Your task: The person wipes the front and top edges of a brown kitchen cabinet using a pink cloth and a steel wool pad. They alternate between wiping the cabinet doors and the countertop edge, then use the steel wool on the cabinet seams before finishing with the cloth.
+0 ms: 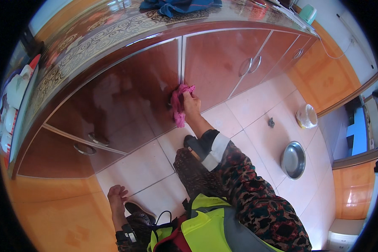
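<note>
A crumpled pink cloth [178, 105] is in my right hand [192, 105], pressed against the glossy red-brown cabinet door [135, 85] beside the pale strip where two doors meet. My left hand [116, 196] hangs low at the left, over the floor near my shoe, with its fingers apart and nothing in it. Metal handles [98, 139] sit on the door's lower left part. The neighbouring door [220, 63] to the right has a curved metal handle [249, 65].
On the tiled floor at the right are a metal basin [293, 160], a plastic-lined bin [306, 116] and a small grey clump [271, 122]. A blue cloth [179, 7] lies on the patterned countertop [113, 34]. A tray [28, 91] with white cups stands at its left end.
</note>
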`<state>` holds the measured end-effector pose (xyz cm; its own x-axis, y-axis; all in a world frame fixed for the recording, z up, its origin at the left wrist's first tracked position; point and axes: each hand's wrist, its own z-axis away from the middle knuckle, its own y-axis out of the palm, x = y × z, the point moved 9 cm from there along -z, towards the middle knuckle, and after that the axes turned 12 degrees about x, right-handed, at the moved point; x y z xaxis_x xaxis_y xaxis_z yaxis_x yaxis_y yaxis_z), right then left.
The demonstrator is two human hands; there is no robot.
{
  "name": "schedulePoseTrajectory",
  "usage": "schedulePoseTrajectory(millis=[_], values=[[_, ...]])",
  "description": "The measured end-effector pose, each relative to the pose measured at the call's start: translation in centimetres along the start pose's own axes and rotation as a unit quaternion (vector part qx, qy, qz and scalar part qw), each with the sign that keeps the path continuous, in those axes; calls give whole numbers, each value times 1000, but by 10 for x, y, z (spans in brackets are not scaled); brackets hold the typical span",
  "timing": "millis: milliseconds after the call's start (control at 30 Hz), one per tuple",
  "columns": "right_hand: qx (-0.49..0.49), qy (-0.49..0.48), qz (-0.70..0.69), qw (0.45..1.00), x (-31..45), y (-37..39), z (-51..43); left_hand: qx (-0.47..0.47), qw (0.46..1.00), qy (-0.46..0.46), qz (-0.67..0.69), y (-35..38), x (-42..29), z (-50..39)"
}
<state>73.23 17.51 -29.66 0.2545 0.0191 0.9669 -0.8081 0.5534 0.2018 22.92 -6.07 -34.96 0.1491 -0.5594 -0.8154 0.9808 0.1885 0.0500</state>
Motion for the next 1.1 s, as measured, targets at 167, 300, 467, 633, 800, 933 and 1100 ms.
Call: schedulePoseTrajectory(millis=[167,300,467,633,800,933,1100], values=[[-31,4,42,999,-3,-5,10,44,999,-20,2,25,0,-13],[-19,2,-51,999,0,-1,18,70,996,-41,-21,44,-6,-24],[-14,77,14,997,4,2,19,83,996,6,-29,44,-32,-8],[-69,142,73,985,5,-8,28,89,995,-30,-42,59,-36,25],[39,136,7,990,-1,-3,30,130,988,-30,-80,97,-34,42],[33,118,25,992,-20,0,52,201,951,-72,-225,127,7,32],[34,155,-45,986,-68,17,75,478,783,-186,-352,201,153,44]])
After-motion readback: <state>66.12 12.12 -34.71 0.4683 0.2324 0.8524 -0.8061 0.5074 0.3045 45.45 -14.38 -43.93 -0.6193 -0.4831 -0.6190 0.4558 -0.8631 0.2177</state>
